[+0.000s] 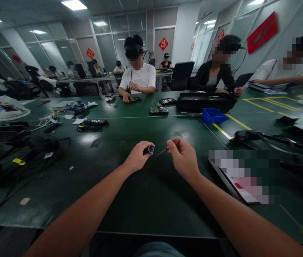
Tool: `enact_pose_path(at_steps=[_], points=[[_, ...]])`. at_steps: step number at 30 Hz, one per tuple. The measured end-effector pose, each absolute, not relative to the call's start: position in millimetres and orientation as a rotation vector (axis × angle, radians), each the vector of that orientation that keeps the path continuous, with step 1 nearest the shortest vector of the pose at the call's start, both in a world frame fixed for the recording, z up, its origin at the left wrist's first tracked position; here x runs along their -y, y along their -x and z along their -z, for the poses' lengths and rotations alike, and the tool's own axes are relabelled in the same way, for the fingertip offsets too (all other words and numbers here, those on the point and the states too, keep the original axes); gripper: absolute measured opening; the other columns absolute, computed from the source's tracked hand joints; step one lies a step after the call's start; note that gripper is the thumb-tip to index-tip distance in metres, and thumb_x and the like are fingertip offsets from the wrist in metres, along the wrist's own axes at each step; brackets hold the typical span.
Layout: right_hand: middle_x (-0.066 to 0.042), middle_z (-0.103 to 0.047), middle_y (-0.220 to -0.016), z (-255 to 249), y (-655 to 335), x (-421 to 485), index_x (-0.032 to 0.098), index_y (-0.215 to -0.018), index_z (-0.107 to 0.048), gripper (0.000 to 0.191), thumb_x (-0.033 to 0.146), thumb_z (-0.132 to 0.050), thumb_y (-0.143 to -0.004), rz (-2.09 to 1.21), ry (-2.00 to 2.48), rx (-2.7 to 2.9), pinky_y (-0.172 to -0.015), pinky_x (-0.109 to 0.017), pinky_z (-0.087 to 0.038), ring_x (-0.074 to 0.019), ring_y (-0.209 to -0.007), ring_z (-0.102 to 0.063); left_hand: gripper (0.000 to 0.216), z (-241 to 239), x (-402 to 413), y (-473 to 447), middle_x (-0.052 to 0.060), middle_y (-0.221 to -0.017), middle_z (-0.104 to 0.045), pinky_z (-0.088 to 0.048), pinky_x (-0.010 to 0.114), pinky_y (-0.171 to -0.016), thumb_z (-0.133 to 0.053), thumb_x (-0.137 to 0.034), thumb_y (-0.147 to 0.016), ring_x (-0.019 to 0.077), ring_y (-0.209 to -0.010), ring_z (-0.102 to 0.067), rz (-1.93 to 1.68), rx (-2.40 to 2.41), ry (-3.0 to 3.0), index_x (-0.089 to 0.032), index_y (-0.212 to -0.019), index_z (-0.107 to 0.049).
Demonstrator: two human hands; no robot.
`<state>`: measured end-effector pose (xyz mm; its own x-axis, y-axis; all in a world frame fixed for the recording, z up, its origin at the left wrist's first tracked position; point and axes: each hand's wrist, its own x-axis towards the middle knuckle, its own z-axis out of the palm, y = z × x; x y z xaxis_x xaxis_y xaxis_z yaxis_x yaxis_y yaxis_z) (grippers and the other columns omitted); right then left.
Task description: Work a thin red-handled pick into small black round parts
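Note:
Over the middle of the green table, my left hand (pixel 138 156) is closed around a small black cylinder (pixel 150 149). One silver-rimmed round end of the cylinder faces right; the rest is hidden in my fingers. Between the thumb and fingers of my right hand (pixel 182 154) is a thin screwdriver (pixel 161 153) with a reddish part by the grip. Its metal shaft points down and left toward the cylinder, with a small gap between them. Most of the screwdriver's handle is covered by my fingers.
A white booklet-like item (pixel 237 182), partly blurred out, lies right of my right forearm. Black straps and cables (pixel 20 157) cover the left side of the green table (pixel 130 210). Farther off are a blue bin (pixel 214 116), a black case (pixel 206 103) and seated co-workers.

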<state>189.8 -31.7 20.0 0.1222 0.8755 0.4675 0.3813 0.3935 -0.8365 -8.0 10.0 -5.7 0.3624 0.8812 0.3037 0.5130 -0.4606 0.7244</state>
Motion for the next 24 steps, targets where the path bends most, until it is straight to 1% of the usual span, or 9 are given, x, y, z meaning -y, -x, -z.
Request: enact_pose_path(at_steps=[3,5,10,17,24], points=[[-0.003,-0.071,-0.082,-16.3,-190.2,29.2,0.021,-0.098,-0.065,0.026,0.045,-0.054,-0.097,-0.582,1.126,1.383,-0.072,-0.035,-0.052,-0.0196,-0.075,-0.068,0.037,4.2,-8.1,6.0,0.006,-0.121,-0.066,-0.044,0.042,-0.107,-0.066,-0.01,-0.085,0.0229,-0.115,-0.06,-0.942,-1.222,-2.115,-0.022,-0.12,-0.065],[-0.004,-0.072,-0.084,-13.8,-190.3,27.5,0.022,-0.1,-0.065,0.025,0.044,-0.055,-0.097,-0.597,1.119,1.371,-0.075,-0.036,-0.053,-0.0202,-0.078,-0.069,0.039,4.4,-7.5,5.2,0.006,-0.122,-0.067,-0.044,0.042,-0.108,-0.067,-0.01,-0.085,0.0232,-0.116,-0.06,-0.962,-1.235,-2.106,-0.022,-0.123,-0.064],[-0.004,-0.073,-0.086,-11.2,-190.2,25.9,0.022,-0.101,-0.065,0.023,0.042,-0.054,-0.098,-0.579,1.15,1.404,-0.077,-0.038,-0.054,-0.021,-0.08,-0.07,0.036,5.6,-8.5,6.0,0.006,-0.122,-0.067,-0.044,0.042,-0.107,-0.069,-0.014,-0.086,0.0233,-0.117,-0.06,-0.982,-1.222,-2.113,-0.022,-0.121,-0.066],[-0.007,-0.074,-0.089,-13.6,-191.3,25.3,0.021,-0.101,-0.063,0.024,0.042,-0.052,-0.097,-0.541,1.185,1.364,-0.077,-0.04,-0.055,-0.0228,-0.082,-0.07,0.037,7.5,-9.7,8.1,0.004,-0.124,-0.067,-0.043,0.041,-0.108,-0.068,-0.016,-0.088,0.0224,-0.119,-0.059,-0.988,-1.186,-2.125,-0.024,-0.124,-0.065],[-0.006,-0.073,-0.091,-9.1,-192.0,23.1,0.022,-0.102,-0.062,0.022,0.041,-0.051,-0.098,-0.595,1.145,1.398,-0.08,-0.04,-0.054,-0.0221,-0.084,-0.069,0.038,8.6,-10.8,9.6,0.004,-0.124,-0.068,-0.043,0.041,-0.107,-0.068,-0.017,-0.088,0.0225,-0.118,-0.06,-1.005,-1.201,-2.116,-0.025,-0.125,-0.065]])
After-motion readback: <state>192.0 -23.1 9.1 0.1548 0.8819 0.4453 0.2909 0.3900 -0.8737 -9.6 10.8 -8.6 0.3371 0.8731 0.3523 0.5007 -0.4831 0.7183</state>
